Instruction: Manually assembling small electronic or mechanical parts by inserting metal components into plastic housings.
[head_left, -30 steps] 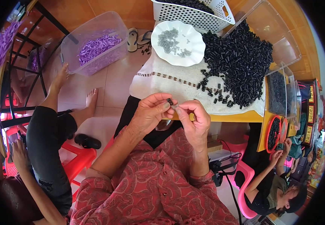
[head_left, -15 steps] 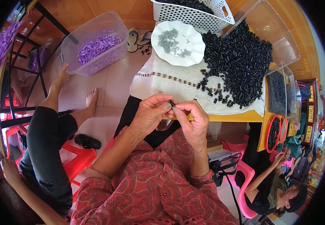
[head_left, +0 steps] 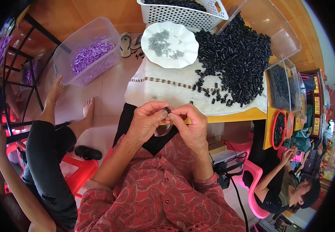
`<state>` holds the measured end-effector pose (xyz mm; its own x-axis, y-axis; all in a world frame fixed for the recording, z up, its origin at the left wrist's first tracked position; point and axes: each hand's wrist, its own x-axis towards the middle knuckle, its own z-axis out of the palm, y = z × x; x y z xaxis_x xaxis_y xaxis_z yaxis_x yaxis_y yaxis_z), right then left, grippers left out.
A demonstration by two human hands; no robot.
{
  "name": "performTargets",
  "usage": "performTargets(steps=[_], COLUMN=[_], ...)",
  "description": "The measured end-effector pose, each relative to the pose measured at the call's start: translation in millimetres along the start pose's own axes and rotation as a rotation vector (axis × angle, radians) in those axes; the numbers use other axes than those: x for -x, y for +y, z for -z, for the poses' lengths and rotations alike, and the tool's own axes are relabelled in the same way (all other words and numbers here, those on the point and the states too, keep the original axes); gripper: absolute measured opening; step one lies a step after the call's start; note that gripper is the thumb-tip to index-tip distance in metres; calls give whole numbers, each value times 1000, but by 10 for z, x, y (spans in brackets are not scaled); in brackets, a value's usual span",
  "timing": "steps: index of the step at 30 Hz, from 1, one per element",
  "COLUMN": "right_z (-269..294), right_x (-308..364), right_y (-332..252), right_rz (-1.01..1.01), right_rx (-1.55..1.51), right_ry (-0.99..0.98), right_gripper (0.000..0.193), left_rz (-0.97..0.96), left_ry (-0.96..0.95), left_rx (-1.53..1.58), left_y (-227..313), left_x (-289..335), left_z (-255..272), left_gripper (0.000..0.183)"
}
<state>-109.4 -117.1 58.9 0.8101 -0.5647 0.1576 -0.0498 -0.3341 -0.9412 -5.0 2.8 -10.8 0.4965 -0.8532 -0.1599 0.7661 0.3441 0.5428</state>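
We find one small black piece (head_left: 167, 110) held between the two hands, over the lap and just short of the near edge of the counter (head_left: 233, 116). It lies at the fingertips of the left hand (head_left: 148, 121), to their right, and directly left of the fingertips of the right hand (head_left: 190, 123); neither hand is clearly nearer. Its long axis appears to slope from upper left to lower right, though the fingers cover too much for us to certify this. We record the left thumb and forefinger clamped on the piece, and the right thumb and forefinger pinched together on its right side; whether a further part sits between them, we cannot tell. The piece looks dark, short and slightly glossy, similar to those in the heap of black pieces (head_left: 237, 58) on the white cloth (head_left: 148, 92). We also note small clear pieces (head_left: 159, 42) on a scalloped white plate (head_left: 188, 54), well apart from both hands
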Motion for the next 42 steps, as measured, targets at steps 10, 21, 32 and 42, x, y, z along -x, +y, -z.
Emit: performTargets(steps=[10, 21, 32, 42], right_z=[-17, 71, 571, 492], right_x=[9, 1, -101, -200], right_y=[69, 128, 622, 643], right_rz=[-120, -84, 47, 55], right_rx=[-190, -39, 809, 779], right_ry=[-16, 113, 457, 405], right_gripper=[12, 8, 15, 15], left_rz=[43, 113, 132, 123], left_ry=[-54, -22, 47, 49], left_rx=[60, 84, 36, 38], left_y=[-1, 69, 74, 58], left_x=[17, 5, 7, 3], left_z=[9, -65, -95, -64], left_gripper=[21, 18, 20, 20])
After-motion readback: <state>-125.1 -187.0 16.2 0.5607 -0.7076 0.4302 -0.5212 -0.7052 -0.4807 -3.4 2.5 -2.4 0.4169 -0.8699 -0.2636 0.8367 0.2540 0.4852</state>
